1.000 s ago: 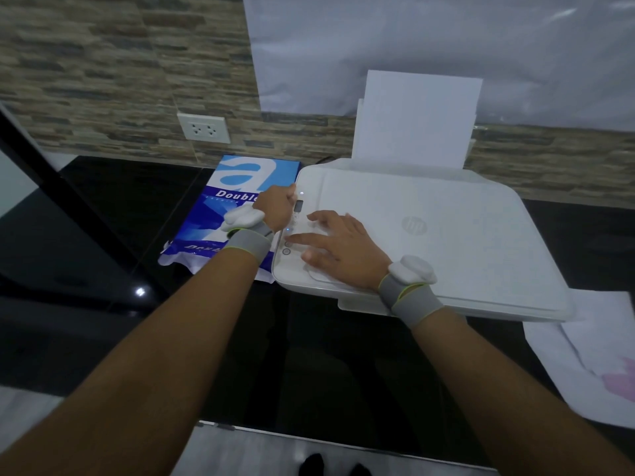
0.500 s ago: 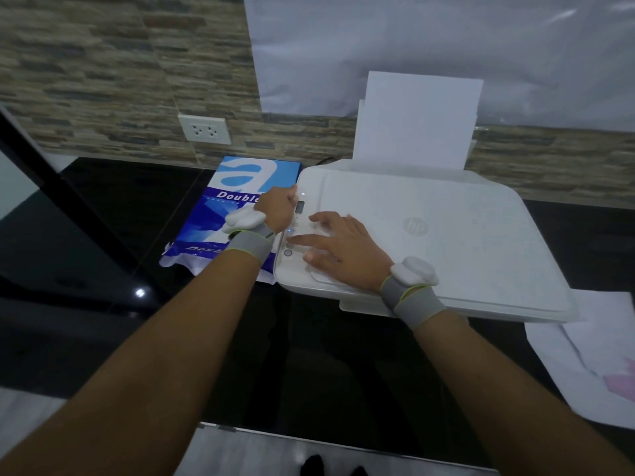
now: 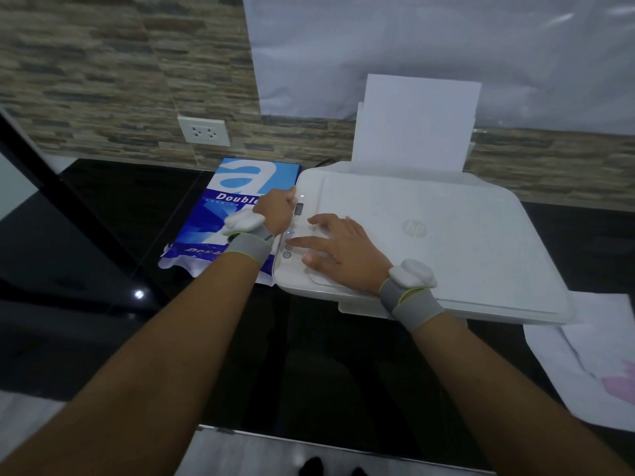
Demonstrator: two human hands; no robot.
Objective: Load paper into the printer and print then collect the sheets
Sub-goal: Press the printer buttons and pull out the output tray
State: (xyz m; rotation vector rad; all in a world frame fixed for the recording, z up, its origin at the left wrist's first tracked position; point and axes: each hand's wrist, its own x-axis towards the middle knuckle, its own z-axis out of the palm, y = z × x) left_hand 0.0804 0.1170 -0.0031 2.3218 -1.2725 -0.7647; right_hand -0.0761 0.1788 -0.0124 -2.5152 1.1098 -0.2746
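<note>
A white printer (image 3: pixel 446 242) sits on the black table, with a stack of white sheets (image 3: pixel 417 123) standing upright in its rear feed. My right hand (image 3: pixel 338 247) lies flat on the printer's left part, fingers spread, its index fingertip on the strip of buttons (image 3: pixel 288 243) at the left edge. My left hand (image 3: pixel 276 209) rests curled against the printer's left side near the small display, holding nothing that I can see. A blue and white ream of paper (image 3: pixel 228 214) lies left of the printer, partly under my left wrist.
The glossy black table (image 3: pixel 103 214) runs to a stone-tile wall with a white power socket (image 3: pixel 204 131). Loose printed sheets (image 3: pixel 584 355) lie at the right front, beside the printer's front corner. A dark slanted edge crosses the far left.
</note>
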